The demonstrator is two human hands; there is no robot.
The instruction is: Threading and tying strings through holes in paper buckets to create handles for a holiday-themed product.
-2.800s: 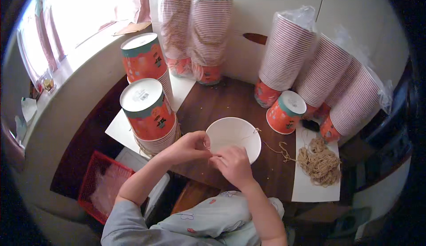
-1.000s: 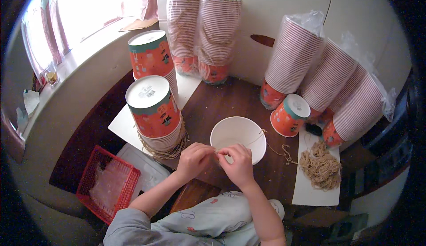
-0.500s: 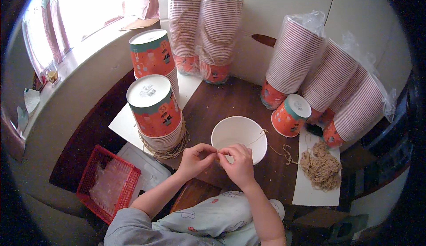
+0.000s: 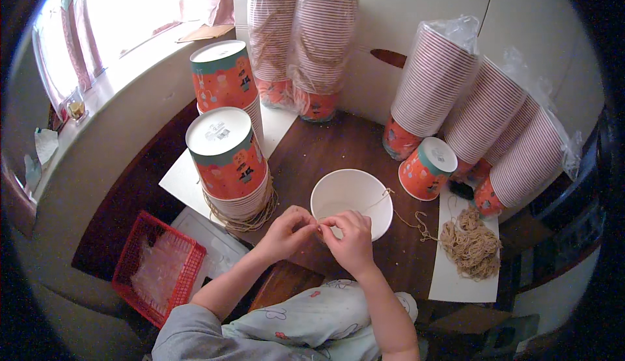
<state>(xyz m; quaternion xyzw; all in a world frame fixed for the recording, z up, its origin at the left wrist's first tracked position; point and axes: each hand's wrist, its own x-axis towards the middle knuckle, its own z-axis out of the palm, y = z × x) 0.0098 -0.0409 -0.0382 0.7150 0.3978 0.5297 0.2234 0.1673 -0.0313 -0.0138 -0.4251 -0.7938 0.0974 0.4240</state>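
A white paper bucket (image 4: 338,188) stands mouth up on the brown table in front of me. Thin tan cord (image 4: 384,195) passes through its rim at the right, and a length of it runs inside toward my hands. At the bucket's near rim my left hand (image 4: 291,231) is closed in a pinch, fingertips meeting those of my right hand (image 4: 349,237), which pinches too. Both seem to grip the cord's end, though little shows between the fingertips. Outside the bucket the cord trails right toward a tangled heap of cord (image 4: 472,244) on a white board.
Upside-down orange paper buckets (image 4: 224,159) stand stacked at the left, loops of cord around the lower rims. One orange bucket (image 4: 423,169) is overturned at the right. Several bagged bucket stacks (image 4: 433,78) line the back and right. A red basket (image 4: 159,270) holds clear plastic.
My hands have barely shifted; the fingertips stay together at the bucket's near rim. The bucket and cord look unmoved.
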